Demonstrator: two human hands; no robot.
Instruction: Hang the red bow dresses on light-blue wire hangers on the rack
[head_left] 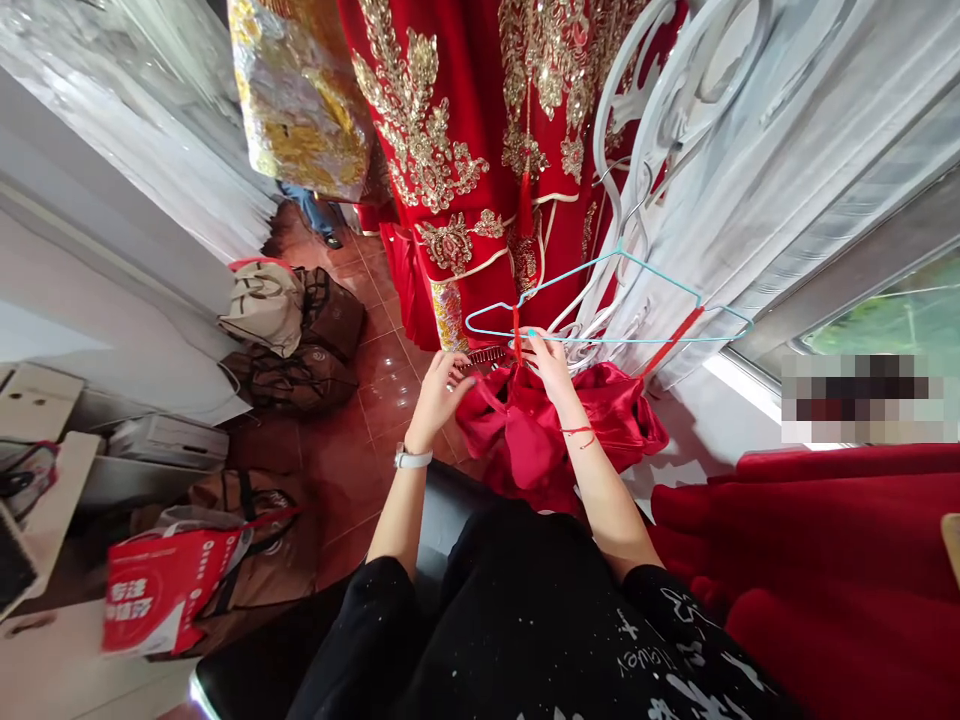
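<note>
A crumpled red satin garment [555,425] hangs in front of me from a light blue wire hanger [660,285] by thin red loops. My right hand [546,362] is closed in a pinch on one red loop at the hanger's bottom bar. My left hand [442,385], with a white watch on its wrist, has its fingers curled at the garment's upper edge, next to a dark fringed trim [487,355]. Several white hangers [592,325] crowd behind the blue one.
Red robes with gold embroidery [465,130] hang ahead, white curtains [757,150] to the right. Brown and beige bags [292,330] sit on the red tiled floor at left, with a red paper bag [161,590] nearer. A red cloth-covered surface [825,560] lies at right.
</note>
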